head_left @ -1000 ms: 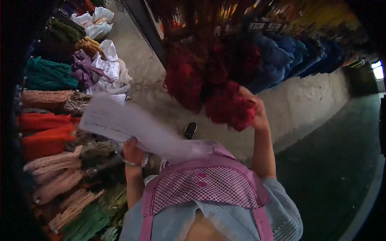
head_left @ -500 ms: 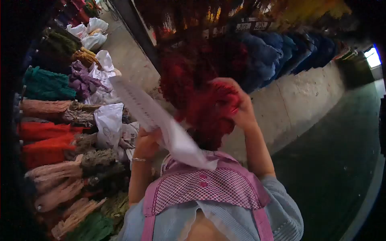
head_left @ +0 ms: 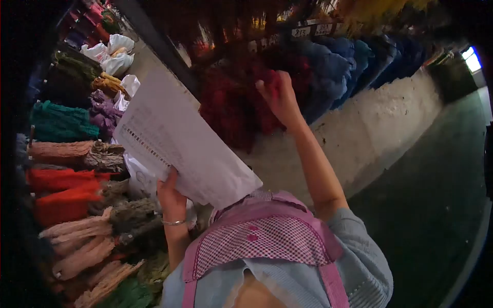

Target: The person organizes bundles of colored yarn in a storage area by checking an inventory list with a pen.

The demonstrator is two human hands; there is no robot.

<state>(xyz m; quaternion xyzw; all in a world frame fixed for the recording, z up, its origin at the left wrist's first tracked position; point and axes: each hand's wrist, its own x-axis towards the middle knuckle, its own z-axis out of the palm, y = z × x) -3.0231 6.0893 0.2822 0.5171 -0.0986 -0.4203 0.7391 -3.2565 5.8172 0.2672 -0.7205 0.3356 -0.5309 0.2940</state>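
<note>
My left hand [head_left: 173, 199], a bracelet at its wrist, is closed on a sheet of white paper [head_left: 179, 138] printed with small text and a row of dark marks. The page is spread in front of my chest, tilted. My right hand [head_left: 281, 97] is raised at the hanging dark red yarn [head_left: 233, 108]. Its fingers are curled, with brighter red strands between thumb and fingers. Part of the grip is hidden in shadow. Just right of it hang blue yarn hanks [head_left: 326, 69].
On the left, a rack holds several hanks, including teal [head_left: 64, 122], orange-red [head_left: 64, 192] and pale pink yarn [head_left: 82, 246]. White plastic bags [head_left: 117, 56] lie beside it. A dark post [head_left: 156, 43] stands between the racks. Number labels [head_left: 301, 32] line the rack above the blue hanks.
My right hand has moved up and away from my body, taking the bunched red yarn back among the hanging hanks. The paper has turned flatter, so its printed face shows.
</note>
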